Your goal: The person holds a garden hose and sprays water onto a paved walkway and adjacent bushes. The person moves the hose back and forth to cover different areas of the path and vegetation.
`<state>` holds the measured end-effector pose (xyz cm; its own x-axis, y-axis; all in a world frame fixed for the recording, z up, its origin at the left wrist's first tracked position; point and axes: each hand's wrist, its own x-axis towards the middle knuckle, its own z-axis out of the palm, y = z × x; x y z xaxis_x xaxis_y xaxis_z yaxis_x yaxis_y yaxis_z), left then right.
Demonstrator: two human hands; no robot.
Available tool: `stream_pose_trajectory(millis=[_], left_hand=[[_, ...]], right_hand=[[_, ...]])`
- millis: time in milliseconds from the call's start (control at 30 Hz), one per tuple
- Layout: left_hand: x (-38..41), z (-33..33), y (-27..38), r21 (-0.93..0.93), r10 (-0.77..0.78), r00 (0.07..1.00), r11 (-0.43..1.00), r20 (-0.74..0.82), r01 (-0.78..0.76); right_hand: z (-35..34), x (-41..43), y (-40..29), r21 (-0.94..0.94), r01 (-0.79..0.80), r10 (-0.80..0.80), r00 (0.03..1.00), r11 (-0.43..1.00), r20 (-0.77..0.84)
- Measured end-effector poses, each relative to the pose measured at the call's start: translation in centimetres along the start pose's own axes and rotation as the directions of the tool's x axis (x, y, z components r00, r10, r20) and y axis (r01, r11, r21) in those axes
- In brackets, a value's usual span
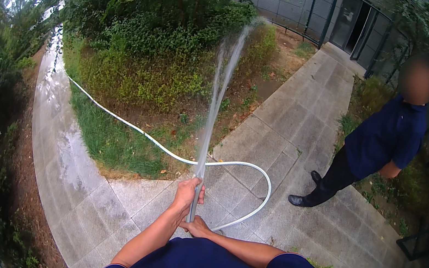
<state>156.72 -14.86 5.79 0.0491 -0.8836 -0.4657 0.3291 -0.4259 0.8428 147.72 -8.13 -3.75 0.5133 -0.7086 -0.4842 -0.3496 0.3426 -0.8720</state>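
Observation:
My left hand (188, 191) grips a pale garden hose (194, 202) close to its outlet, with the thumb up at the mouth. Lower down, near my body, my right hand (197, 228) is closed around the same hose. A jet of water (221, 89) leaves the outlet, splits into two streams and reaches the bushes ahead. From behind my right hand the hose loops out over the paving, crosses beneath the jet and runs off to the left along the grass.
A planted bed with low shrubs (144, 77) and a grass strip (114, 135) lies ahead. Stone-paved paths (284, 115) pass on both sides, wet on the left. A person (384, 138) in a dark blue shirt stands at the right. Beyond are a metal fence (329, 18) and a doorway (357, 30).

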Motion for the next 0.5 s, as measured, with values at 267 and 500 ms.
stream_pose_trajectory(millis=[267, 500], left_hand=[[-0.4, 0.0, 0.4, -0.033, 0.007, 1.0, 0.999, -0.009, -0.007], [0.0, -0.1, -0.5, -0.054, 0.037, 0.999, 0.998, -0.011, -0.037]], right_hand=[[0.0, 0.4, 0.4, -0.012, 0.052, -0.052, 0.999, 0.999, -0.012], [-0.4, 1.3, 1.5, -0.03, 0.007, -0.007, 1.0, 1.0, 0.01]])
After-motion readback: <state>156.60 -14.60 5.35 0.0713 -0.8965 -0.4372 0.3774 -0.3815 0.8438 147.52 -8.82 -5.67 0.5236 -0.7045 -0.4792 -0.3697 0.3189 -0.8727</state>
